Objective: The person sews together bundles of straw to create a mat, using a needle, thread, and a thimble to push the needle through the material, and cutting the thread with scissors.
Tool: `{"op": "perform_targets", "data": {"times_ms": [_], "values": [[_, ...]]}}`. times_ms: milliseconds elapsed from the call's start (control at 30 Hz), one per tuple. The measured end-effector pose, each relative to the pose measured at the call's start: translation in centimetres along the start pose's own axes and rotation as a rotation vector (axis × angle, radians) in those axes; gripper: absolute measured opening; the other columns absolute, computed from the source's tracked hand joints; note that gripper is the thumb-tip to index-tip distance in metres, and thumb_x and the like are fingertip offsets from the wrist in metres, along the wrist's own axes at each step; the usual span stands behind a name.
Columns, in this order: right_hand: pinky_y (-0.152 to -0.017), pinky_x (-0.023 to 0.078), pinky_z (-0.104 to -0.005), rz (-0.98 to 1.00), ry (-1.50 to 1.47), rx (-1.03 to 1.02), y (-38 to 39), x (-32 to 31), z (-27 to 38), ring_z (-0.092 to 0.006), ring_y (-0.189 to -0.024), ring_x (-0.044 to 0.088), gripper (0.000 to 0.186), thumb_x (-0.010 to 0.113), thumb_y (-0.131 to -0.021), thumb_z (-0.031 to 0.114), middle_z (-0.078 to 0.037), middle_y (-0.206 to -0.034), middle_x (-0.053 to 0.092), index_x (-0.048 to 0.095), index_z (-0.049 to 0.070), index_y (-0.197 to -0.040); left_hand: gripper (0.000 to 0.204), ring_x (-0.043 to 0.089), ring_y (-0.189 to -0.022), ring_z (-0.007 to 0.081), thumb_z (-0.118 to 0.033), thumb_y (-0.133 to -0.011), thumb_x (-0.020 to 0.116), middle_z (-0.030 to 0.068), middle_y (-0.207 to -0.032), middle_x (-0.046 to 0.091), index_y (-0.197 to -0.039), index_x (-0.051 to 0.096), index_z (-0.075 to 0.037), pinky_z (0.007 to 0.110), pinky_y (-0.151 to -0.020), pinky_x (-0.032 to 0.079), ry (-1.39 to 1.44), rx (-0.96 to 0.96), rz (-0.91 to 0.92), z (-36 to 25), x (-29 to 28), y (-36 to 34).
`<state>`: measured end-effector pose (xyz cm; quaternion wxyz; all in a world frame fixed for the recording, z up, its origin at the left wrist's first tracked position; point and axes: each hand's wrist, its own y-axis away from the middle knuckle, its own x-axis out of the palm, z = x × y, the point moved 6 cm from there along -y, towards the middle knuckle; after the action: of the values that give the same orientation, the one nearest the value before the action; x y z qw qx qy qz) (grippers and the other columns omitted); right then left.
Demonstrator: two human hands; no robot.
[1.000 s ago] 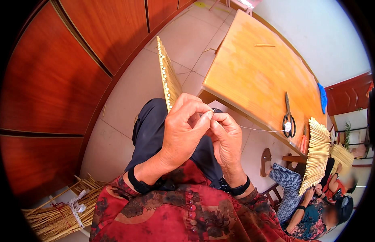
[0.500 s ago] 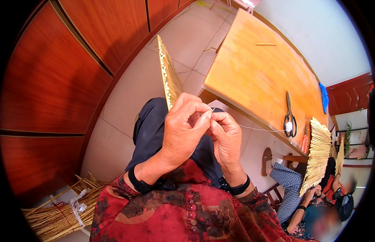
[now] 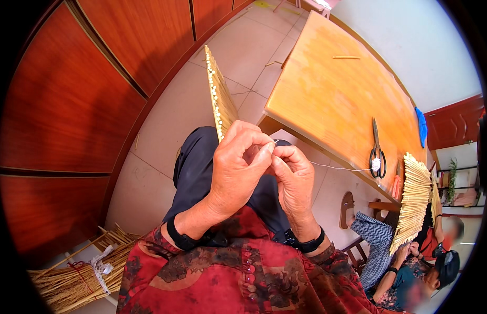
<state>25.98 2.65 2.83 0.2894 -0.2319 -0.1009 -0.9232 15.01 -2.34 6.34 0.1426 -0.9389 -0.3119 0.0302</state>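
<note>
My left hand and my right hand meet above my lap, thumbs and forefingers pinched together. A white thread runs from my right hand to a small white wad resting on black-handled scissors on the table. Between the left fingertips a tiny pale tip shows, too small to name. Behind my left hand, a panel of stalks stands on edge by my knee, its pale cut ends toward me; my left hand hides its near end.
The wooden table stands ahead to the right, holding a loose stalk and a blue cloth. Bundled stalks lie at lower left beside red-brown cabinets. At right, a seated person holds another stalk panel.
My hands keep nearly the same pinch and place. At the right edge, the seated people have shifted their heads slightly.
</note>
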Motion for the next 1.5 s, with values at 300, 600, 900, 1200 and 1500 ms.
{"op": "perform_targets", "data": {"times_ms": [300,600,900,1200,1500], "values": [[-0.073,0.048,-0.0255,0.009,0.051,-0.031,0.1,0.0,0.1,-0.0128,-0.08,0.056,0.011,0.055,-0.085,0.002,-0.006,-0.088,0.058,0.054,-0.002,-0.095,0.005,0.05,-0.07,0.0113,0.004,-0.075,0.059,0.0054,-0.081,0.049,-0.079,0.057,0.001,0.022,-0.059,0.041,0.043,-0.06,0.007,0.3,0.0,0.0],[-0.072,0.048,-0.0245,-0.002,0.088,-0.058,0.1,-0.1,0.1,-0.0118,-0.08,0.056,0.01,0.054,-0.085,0.001,-0.006,-0.089,0.058,0.054,-0.002,-0.094,0.003,0.049,-0.071,0.0085,0.002,-0.077,0.058,0.0042,-0.083,0.049,-0.079,0.058,0.001,0.021,-0.06,0.041,0.144,-0.172,0.022,0.7,0.1,0.1],[-0.069,0.051,-0.028,-0.031,0.067,-0.016,0.0,0.1,0.3,-0.0161,-0.073,0.06,0.01,0.053,-0.085,0.002,-0.009,-0.084,0.058,0.053,-0.004,-0.093,0.004,0.048,-0.067,0.0062,0.005,-0.077,0.057,0.0033,-0.084,0.048,-0.078,0.057,0.001,0.019,-0.057,0.039,0.116,-0.121,0.006,0.9,-0.1,0.0],[-0.07,0.051,-0.0284,-0.027,0.056,-0.021,-0.1,0.2,0.3,-0.0164,-0.074,0.059,0.01,0.053,-0.085,0.002,-0.01,-0.085,0.057,0.053,-0.005,-0.092,0.008,0.048,-0.067,0.0081,0.006,-0.073,0.058,0.004,-0.082,0.048,-0.078,0.056,0.0,0.02,-0.056,0.04,-0.041,-0.001,0.003,-0.1,-0.2,-0.1],[-0.07,0.052,-0.0296,-0.024,0.027,-0.02,-0.2,0.1,0.2,-0.0174,-0.074,0.06,0.01,0.053,-0.085,0.002,-0.01,-0.086,0.058,0.053,-0.004,-0.092,0.01,0.045,-0.068,0.0049,0.008,-0.074,0.056,0.002,-0.084,0.047,-0.079,0.057,0.0,0.017,-0.057,0.037,-0.061,0.018,0.011,-0.1,-0.1,0.0]]}}
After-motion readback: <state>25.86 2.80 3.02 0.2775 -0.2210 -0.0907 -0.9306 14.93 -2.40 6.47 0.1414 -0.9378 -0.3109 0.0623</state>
